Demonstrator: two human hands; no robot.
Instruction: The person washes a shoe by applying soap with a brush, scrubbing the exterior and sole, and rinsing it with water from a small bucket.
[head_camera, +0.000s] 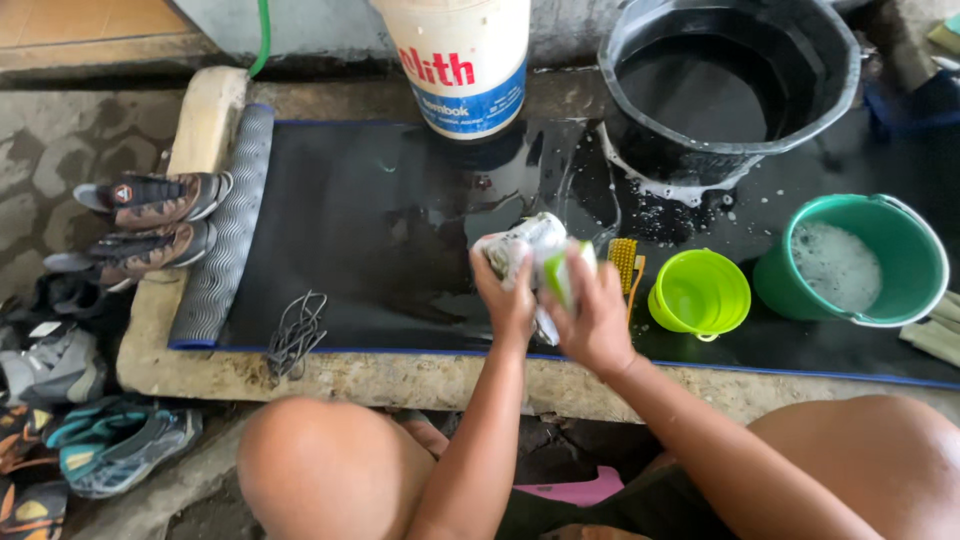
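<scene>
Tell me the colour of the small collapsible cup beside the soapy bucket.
Bright lime green: the collapsible cup sits left of the teal soapy bucket, clearest in the head view.

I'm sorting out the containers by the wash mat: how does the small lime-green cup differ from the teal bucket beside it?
The lime-green cup is smaller than the teal bucket. The cup looks empty, while the bucket holds foamy, soapy water. The cup has stepped, ribbed walls; the bucket's walls are smooth, with a pale rim and handle. The cup sits nearer the right hand, the bucket farther off. Both stand upright, open-topped, on the wet black mat.
</scene>
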